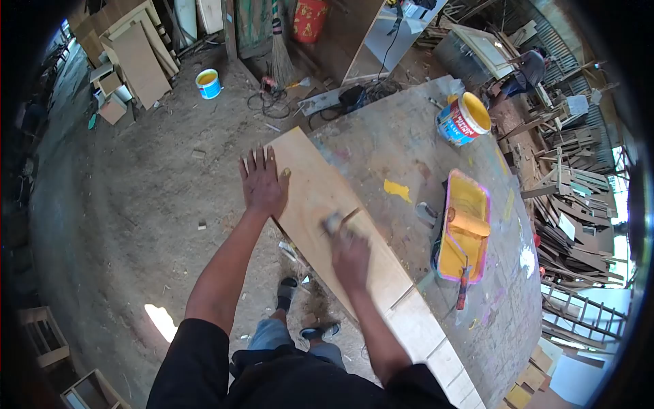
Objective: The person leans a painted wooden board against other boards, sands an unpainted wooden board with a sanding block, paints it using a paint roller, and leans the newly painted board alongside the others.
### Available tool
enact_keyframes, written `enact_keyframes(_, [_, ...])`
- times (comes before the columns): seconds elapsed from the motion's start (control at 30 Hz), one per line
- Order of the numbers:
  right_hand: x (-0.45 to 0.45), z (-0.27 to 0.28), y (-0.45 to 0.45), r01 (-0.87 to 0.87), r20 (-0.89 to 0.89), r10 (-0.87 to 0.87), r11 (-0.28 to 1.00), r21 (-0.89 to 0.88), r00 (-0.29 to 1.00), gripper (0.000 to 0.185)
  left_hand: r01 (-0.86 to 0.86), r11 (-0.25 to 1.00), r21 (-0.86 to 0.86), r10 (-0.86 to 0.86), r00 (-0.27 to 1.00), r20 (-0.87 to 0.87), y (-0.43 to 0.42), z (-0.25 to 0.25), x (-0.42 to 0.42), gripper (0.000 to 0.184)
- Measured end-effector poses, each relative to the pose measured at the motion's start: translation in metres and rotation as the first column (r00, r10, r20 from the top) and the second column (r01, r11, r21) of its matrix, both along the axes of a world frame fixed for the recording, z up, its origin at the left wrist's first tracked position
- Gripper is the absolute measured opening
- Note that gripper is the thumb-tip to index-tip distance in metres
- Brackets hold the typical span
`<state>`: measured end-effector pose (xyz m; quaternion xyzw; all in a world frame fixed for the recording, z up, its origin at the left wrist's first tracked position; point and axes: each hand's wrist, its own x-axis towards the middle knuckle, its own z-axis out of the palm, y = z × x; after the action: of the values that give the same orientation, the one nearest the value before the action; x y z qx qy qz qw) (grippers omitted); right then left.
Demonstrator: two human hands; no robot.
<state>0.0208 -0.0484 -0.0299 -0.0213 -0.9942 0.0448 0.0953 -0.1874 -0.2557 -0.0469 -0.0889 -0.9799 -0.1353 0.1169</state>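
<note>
Yellow-coated tray (470, 187) near wooden board (313, 170)

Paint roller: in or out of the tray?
In: the roller lies across the tray, its handle sticking out. Neither hand is on it; left hand and right hand are at the board.

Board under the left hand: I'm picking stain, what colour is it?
Light tan; the board shows best in the head view.

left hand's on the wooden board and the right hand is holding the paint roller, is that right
Not quite: the right hand holds a small blurred item, not the paint roller. The head view shows the roller lying in the tray. The left hand is indeed on the wooden board.
</note>
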Motion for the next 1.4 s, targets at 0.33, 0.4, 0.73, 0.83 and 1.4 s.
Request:
enact_keyframes(0.33, [-0.047,0.002,0.008,-0.003,-0.145,-0.029,0.975,-0.22,0.989,0.039,-0.015,1.0,0.017,0.015,1.0,0.003,-0.003,-0.008,0.002,0.067])
enact_keyframes(0.4, [0.03,0.012,-0.017,-0.011,0.102,0.039,0.965,-0.264,0.994,0.046,-0.006,0.999,0.044,0.006,1.0,0.0,-0.004,-0.01,0.0,0.065])
enact_keyframes(0.73, [-0.061,0.003,-0.015,-0.069,-0.09,0.059,0.991,-0.118,0.994,0.035,-0.326,0.83,0.453,0.417,0.902,-0.115,-0.001,-0.047,0.009,0.074])
enact_keyframes(0.83, [0.012,0.017,-0.03,-0.127,0.109,0.176,0.925,-0.359,0.978,0.039,-0.43,0.591,0.683,0.373,0.896,0.242,-0.002,-0.062,0.006,0.079])
enact_keyframes(1.4, [-0.243,-0.016,-0.046,-0.202,-0.13,0.165,0.906,-0.371,0.978,0.034,-0.199,0.009,0.98,0.188,0.963,0.194,-0.004,-0.111,0.008,0.066])
